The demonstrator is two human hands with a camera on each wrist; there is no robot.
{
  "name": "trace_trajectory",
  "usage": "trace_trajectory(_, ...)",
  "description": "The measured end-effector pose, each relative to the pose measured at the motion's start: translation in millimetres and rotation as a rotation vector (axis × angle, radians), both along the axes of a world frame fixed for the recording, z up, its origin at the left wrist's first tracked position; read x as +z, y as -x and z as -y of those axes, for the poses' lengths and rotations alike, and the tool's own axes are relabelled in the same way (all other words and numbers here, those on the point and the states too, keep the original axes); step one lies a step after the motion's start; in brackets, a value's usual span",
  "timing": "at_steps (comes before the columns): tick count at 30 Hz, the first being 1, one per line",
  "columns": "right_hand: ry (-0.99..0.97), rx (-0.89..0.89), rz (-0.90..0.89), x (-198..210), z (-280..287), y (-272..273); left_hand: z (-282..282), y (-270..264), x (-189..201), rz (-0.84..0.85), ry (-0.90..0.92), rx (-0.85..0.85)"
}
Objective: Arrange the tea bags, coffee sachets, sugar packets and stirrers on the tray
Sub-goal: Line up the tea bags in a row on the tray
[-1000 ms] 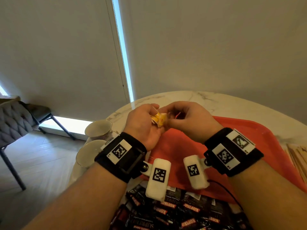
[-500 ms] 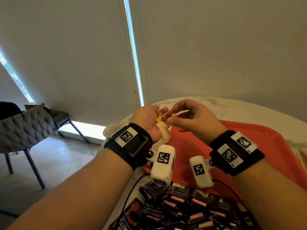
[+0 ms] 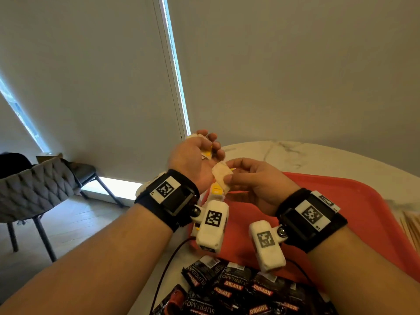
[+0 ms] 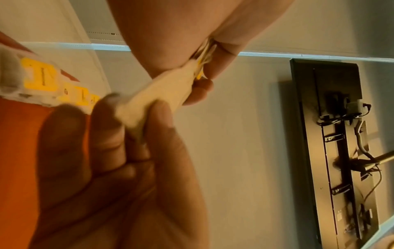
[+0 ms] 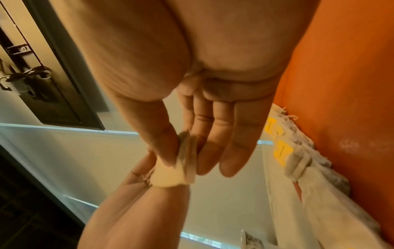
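Note:
Both hands are raised above the left end of the red tray (image 3: 341, 201). My left hand (image 3: 211, 146) grips a small bunch of tea bags (image 3: 205, 153) with yellow tags. My right hand (image 3: 227, 173) pinches one pale tea bag (image 3: 219, 176) between thumb and fingers; that tea bag (image 4: 153, 101) still reaches into the left hand's grip. The right wrist view shows the same pinch on the tea bag (image 5: 185, 160). A row of tea bags (image 5: 298, 160) lies along the tray's edge (image 5: 351, 84). Black coffee sachets (image 3: 238, 289) are heaped at the near edge.
Wooden stirrers (image 3: 411, 226) lie on the marble table (image 3: 318, 155) right of the tray. A grey padded chair (image 3: 34, 189) stands on the floor to the left. A dark wall-mounted panel (image 4: 341, 151) with cables shows in the wrist views.
Both hands have lifted and parted slightly. The right hand has drawn one tea bag partly out of the bunch in the left hand. The cups at the left are out of sight now.

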State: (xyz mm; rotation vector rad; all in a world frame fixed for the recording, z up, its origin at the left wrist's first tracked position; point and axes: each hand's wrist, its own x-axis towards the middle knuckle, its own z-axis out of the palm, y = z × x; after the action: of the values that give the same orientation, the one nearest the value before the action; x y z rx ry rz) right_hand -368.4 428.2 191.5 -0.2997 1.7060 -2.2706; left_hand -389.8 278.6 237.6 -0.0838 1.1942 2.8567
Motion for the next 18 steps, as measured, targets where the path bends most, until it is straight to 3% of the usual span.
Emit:
trace_trajectory(5, 0.005, -0.096, 0.027, -3.7, -5.4, 5.0, 23.9, 15.2, 14.7, -0.012, 0.06, 0.198)
trace_trajectory(7, 0.01, -0.187, 0.009, -4.5, -6.8, 7.8, 33.1, 14.6, 14.0, -0.006, 0.172, 0.232)
trace_trajectory(13, -0.06, -0.438, -0.102, -8.7, -7.4, 14.8, 19.8, -11.8, -6.9, -0.115, 0.785, -0.021)
trace_trajectory(18, -0.223, -0.451, -0.29, -5.6, -2.8, 9.1, 4.4, -15.8, -9.5, -0.23, 1.017, -0.108)
